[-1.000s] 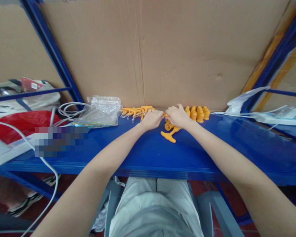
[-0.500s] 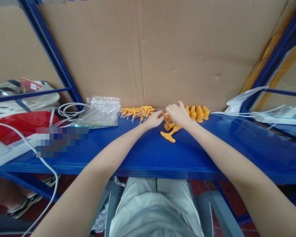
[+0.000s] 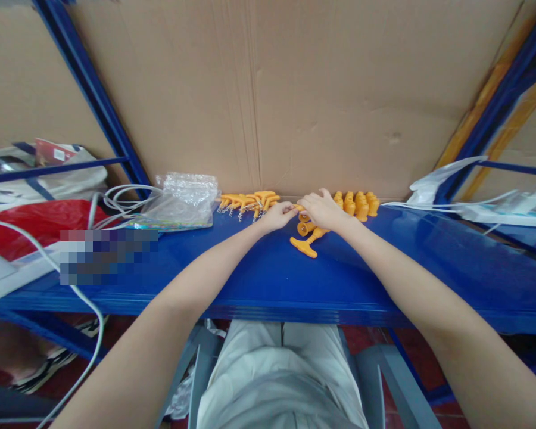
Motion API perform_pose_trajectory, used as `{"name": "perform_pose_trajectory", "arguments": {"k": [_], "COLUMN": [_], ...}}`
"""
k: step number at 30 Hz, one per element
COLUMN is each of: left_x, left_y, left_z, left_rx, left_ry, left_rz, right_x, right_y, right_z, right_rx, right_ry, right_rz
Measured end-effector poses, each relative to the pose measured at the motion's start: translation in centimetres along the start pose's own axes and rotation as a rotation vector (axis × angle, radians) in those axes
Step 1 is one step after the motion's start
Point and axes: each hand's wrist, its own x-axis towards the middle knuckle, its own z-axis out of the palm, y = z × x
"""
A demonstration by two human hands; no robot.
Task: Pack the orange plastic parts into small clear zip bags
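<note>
Both hands meet at the back of the blue shelf; left hand and right hand pinch one small orange plastic piece between their fingertips; an orange T-handled piece lies just below them; a row of orange caps stands right.

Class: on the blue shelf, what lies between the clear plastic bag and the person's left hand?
In the head view, a cluster of orange T-handled corkscrews lies between the clear plastic bag and the left hand.
</note>
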Motion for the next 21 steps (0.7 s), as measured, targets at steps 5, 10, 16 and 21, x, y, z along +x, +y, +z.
{"name": "perform_pose_trajectory", "arguments": {"k": [5,10,16,21], "left_x": [0.0,-0.1,0.1,0.0], "left_y": [0.0,-0.8,-2.1,-1.6], "left_z": [0.0,-0.6,-1.7,-2.3], "left_rx": [-0.019,-0.046,0.013,0.270], "left_ry": [-0.003,0.049,0.270,0.400], "left_rz": [-0.002,-0.072,-0.030,0.008], "right_x": [0.1,-0.8,-2.5,-3.6], "right_y": [0.1,2.8,7.0,9.0], "right_z": [-0.7,-0.7,-1.8,-2.8], "right_rx": [-0.059,-0.079,-0.031,0.042], "right_ry": [0.024,0.167,0.318,0.000], "right_rz": [0.048,0.227,0.641,0.984]}}
